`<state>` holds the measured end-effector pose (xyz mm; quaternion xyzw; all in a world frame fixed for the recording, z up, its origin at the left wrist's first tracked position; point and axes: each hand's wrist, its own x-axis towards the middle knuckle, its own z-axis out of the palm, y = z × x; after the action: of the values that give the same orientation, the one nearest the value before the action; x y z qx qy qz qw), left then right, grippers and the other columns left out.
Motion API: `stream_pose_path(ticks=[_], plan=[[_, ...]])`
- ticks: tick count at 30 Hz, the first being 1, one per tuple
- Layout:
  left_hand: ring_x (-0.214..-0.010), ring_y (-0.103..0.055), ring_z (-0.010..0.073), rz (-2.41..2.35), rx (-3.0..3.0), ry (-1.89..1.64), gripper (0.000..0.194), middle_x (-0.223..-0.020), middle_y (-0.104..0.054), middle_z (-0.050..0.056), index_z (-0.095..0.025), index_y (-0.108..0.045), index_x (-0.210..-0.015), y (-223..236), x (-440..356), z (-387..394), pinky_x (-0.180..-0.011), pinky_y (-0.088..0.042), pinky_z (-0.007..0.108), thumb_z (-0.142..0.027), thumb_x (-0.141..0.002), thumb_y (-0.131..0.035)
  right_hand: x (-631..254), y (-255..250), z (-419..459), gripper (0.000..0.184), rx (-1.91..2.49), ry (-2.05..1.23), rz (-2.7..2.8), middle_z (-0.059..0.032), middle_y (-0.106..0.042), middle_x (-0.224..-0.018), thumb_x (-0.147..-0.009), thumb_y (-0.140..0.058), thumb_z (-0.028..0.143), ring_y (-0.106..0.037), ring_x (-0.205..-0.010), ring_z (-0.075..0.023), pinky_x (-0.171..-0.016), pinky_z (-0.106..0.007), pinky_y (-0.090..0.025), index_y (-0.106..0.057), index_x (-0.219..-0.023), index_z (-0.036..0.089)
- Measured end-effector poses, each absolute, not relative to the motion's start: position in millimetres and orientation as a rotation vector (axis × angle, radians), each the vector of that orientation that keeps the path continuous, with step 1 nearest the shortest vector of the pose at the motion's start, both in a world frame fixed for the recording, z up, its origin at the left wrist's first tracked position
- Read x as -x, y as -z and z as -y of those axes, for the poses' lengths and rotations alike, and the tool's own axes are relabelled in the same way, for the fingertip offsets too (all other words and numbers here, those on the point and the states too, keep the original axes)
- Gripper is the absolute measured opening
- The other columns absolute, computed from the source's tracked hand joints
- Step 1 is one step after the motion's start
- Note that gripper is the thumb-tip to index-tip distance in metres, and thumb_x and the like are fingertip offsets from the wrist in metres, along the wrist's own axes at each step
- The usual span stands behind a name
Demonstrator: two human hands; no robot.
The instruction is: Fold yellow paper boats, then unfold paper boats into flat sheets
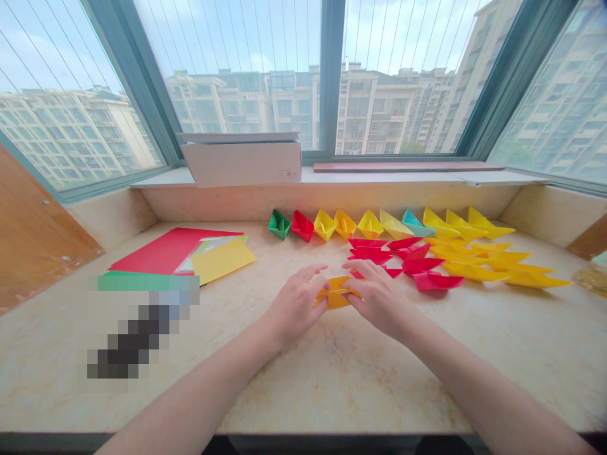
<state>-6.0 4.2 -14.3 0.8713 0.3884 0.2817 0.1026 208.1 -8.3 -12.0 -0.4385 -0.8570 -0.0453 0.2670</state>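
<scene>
- Beyond the far edge of the stone ledge point(332, 392): a wide window point(331, 76) with dark green frames and thin wires across the glass, apartment blocks point(379, 101) outside.
- Left edge: a wooden panel point(38, 234), standing beside the ledge.
- Raised step along the far edge: a white box point(240, 164) with a flat white board lying on top, and a long reddish board point(408, 167) to its right. Small print on the box front, too small to read. No other writing legible.
- Left side: a stack of coloured paper, red sheet point(171, 251) on top, yellow sheet point(222, 260) overlapping its right. Pixelated patch point(137, 335) hides the near-left area.
- Far side, centre to right: a row of paper boats point(360, 224), green, red, yellow and teal. In front, red boats point(431, 281) and yellow boats point(474, 272) lie on their sides in loose rows.
- Centre, nearer the near edge: left hand point(296, 305) and right hand point(377, 297), close together.
- Between them, on the stone: a folded yellow paper point(336, 298).
- Fingers of both hands held together and lightly curled, closing on the paper from either side; right fingertips point(353, 265) just short of the nearest red boat.
- Method note: even pressure from both sides keeps folds square; hard stone suits sharp creases.
</scene>
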Motion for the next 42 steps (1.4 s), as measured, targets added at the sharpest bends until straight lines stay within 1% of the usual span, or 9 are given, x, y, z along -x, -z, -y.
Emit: stream_pose_path(ticks=[6, 9, 14, 18, 21, 26, 31, 39, 42], plan=[[-0.112, -0.059, 0.0311, -1.236, -2.705, -0.586, 0.016, -0.119, -0.066, 0.013, -0.016, -0.072, -0.097, 16, 11, -10, -0.099, -0.045, 0.049, -0.016, -0.082, -0.067, -204, 20, 7, 0.019, 1.261, 0.038, 2.37, -0.0109, -0.062, -0.126, -0.085, -0.06, 0.01, -0.058, -0.114, -0.0302, -0.095, -0.049, -0.05, -0.076, -0.088, 0.02], [-0.106, -0.059, 0.0298, -1.246, -2.749, -0.533, 0.01, -0.111, -0.068, 0.012, -0.016, -0.074, -0.088, 14, 13, -13, -0.095, -0.046, 0.046, -0.022, -0.084, -0.067, -205, 23, 4, 0.014, 1.297, -0.023, 2.42, -0.0108, -0.064, -0.122, -0.087, -0.062, 0.017, -0.06, -0.109, -0.0297, -0.093, -0.048, -0.051, -0.076, -0.087, 0.021], [-0.101, -0.06, 0.0274, -1.297, -2.794, -0.441, 0.011, -0.102, -0.069, 0.011, -0.016, -0.074, -0.079, 9, 15, -14, -0.089, -0.047, 0.041, -0.016, -0.085, -0.064, -207, 21, 2, 0.01, 1.335, -0.039, 2.427, -0.0103, -0.066, -0.117, -0.086, -0.066, 0.021, -0.061, -0.106, -0.0275, -0.094, -0.045, -0.049, -0.075, -0.082, 0.021], [-0.098, -0.061, 0.0275, -1.262, -2.831, -0.39, 0.012, -0.098, -0.069, 0.011, -0.016, -0.075, -0.078, 8, 17, -15, -0.088, -0.047, 0.041, -0.015, -0.085, -0.064, -208, 18, 3, 0.013, 1.357, -0.045, 2.41, -0.0095, -0.066, -0.12, -0.087, -0.066, 0.018, -0.06, -0.108, -0.0271, -0.094, -0.044, -0.048, -0.076, -0.08, 0.02], [-0.097, -0.061, 0.0269, -1.231, -2.829, -0.428, 0.012, -0.099, -0.069, 0.011, -0.016, -0.075, -0.081, 10, 19, -16, -0.089, -0.047, 0.041, -0.017, -0.085, -0.064, -207, 15, 4, 0.018, 1.34, -0.042, 2.417, -0.0079, -0.068, -0.114, -0.088, -0.064, 0.013, -0.06, -0.103, -0.0249, -0.091, -0.041, -0.048, -0.076, -0.077, 0.02], [-0.092, -0.062, 0.0239, -1.174, -2.791, -0.487, 0.019, -0.096, -0.07, 0.009, -0.016, -0.074, -0.079, 12, 20, -18, -0.085, -0.048, 0.038, -0.014, -0.088, -0.058, -206, 13, 3, 0.014, 1.33, -0.073, 2.405, -0.0063, -0.069, -0.107, -0.089, -0.068, 0.02, -0.059, -0.099, -0.0228, -0.088, -0.038, -0.047, -0.076, -0.078, 0.021], [-0.091, -0.062, 0.024, -1.181, -2.786, -0.52, 0.019, -0.093, -0.07, 0.009, -0.017, -0.073, -0.077, 11, 21, -21, -0.085, -0.048, 0.037, -0.014, -0.087, -0.057, -207, 13, 1, 0.017, 1.321, -0.044, 2.377, -0.0049, -0.068, -0.096, -0.09, -0.064, 0.017, -0.059, -0.092, -0.0212, -0.083, -0.036, -0.047, -0.073, -0.077, 0.02], [-0.102, -0.062, 0.0251, -1.24, -2.673, -0.653, 0.017, -0.109, -0.066, 0.01, -0.016, -0.068, -0.098, 13, 25, -22, -0.094, -0.049, 0.04, -0.017, -0.087, -0.056, -208, 17, 2, 0.014, 1.242, -0.148, 2.272, -0.0067, -0.065, -0.106, -0.093, -0.058, 0.022, -0.062, -0.1, -0.0214, -0.091, -0.038, -0.05, -0.072, -0.09, 0.021], [-0.106, -0.061, 0.0253, -1.268, -2.655, -0.692, 0.018, -0.115, -0.063, 0.011, -0.017, -0.068, -0.099, 15, 26, -23, -0.098, -0.047, 0.041, -0.019, -0.088, -0.054, -208, 18, 2, 0.018, 1.244, -0.178, 2.23, -0.0086, -0.064, -0.114, -0.093, -0.06, 0.025, -0.062, -0.106, -0.0238, -0.096, -0.042, -0.05, -0.07, -0.107, 0.023]])
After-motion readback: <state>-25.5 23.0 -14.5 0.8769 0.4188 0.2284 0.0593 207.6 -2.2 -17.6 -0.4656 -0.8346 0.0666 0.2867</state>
